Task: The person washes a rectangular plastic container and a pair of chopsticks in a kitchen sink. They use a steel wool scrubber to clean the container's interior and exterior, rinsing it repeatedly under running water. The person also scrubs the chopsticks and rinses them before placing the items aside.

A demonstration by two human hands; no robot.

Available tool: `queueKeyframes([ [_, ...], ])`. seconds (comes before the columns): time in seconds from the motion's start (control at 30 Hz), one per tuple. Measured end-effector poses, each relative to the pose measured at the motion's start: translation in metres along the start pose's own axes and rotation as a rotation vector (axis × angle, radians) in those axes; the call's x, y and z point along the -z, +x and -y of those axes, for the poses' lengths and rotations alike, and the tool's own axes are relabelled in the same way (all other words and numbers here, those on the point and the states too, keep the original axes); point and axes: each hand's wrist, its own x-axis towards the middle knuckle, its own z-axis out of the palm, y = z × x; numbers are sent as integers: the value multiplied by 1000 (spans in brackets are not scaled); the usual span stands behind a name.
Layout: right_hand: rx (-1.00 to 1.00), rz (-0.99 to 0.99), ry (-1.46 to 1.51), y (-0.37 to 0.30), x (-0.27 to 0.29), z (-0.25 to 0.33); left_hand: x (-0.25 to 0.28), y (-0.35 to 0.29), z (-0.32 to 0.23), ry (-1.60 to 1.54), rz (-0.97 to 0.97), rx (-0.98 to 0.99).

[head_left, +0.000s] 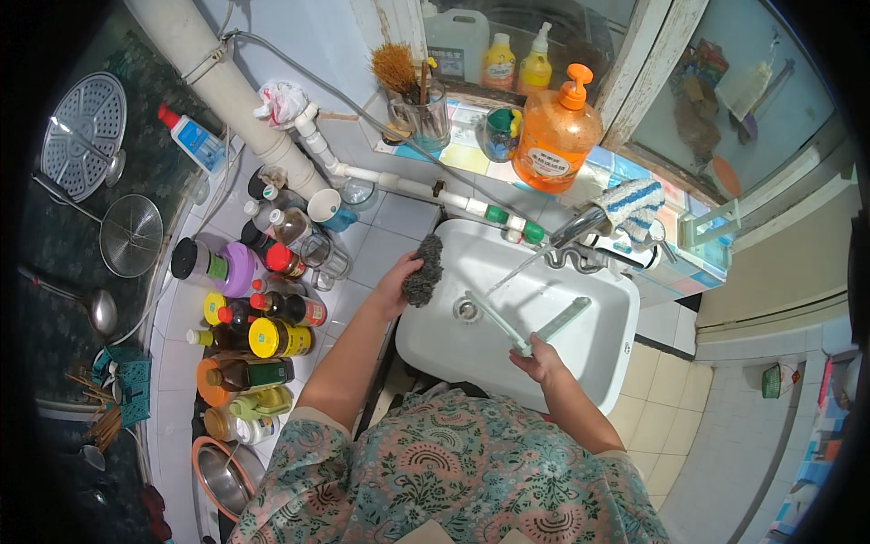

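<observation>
From my remote seat I have the white sink (444,344) largest in view, spreading beneath the right hand (541,363) and with its left rim beside the left hand (396,286). Left of the left hand, I see bottles and jars (281,337) packed closely together on the white tiled counter. Well beyond both hands, on the ledge past the basin, stands an orange pump bottle (555,136); farther left along that ledge I make out a glass mug (426,118) with a bristly brush in it. Ahead and to the right of the right hand is the metal faucet (580,227), with a blue-and-white striped cloth (634,207) draped on it and a thin stream of water running down between the hands. In the right hand, fingers closed around its near end, I see a pale green strip (500,322) slanting forward and left over the basin. A second pale length (566,315) angles forward and right from the same fingers; I can't tell whether the two are joined. The left hand is curled narrow around a dark grey scrubber (423,272), held just over the rim. Smallest, between the hands, is the round drain (467,310), near the strip's far end.
</observation>
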Motion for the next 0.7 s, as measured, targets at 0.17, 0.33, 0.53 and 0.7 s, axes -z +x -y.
queueKeyframes([
  [0.17, 60, 31, 41, -7, 0, 1, 32, 17, 11, 163, -167, -164],
  [0.33, 47, 107, 81, -33, -13, 7, 35, 13, -6, 40, -216, -116],
  [0.53, 53, -44, 218, -15, -13, 1, 6, 4, 6, -145, -50, -39],
  [0.7, 18, -65, 216, 7, -4, -8, -18, -8, 6, -260, 144, 35],
])
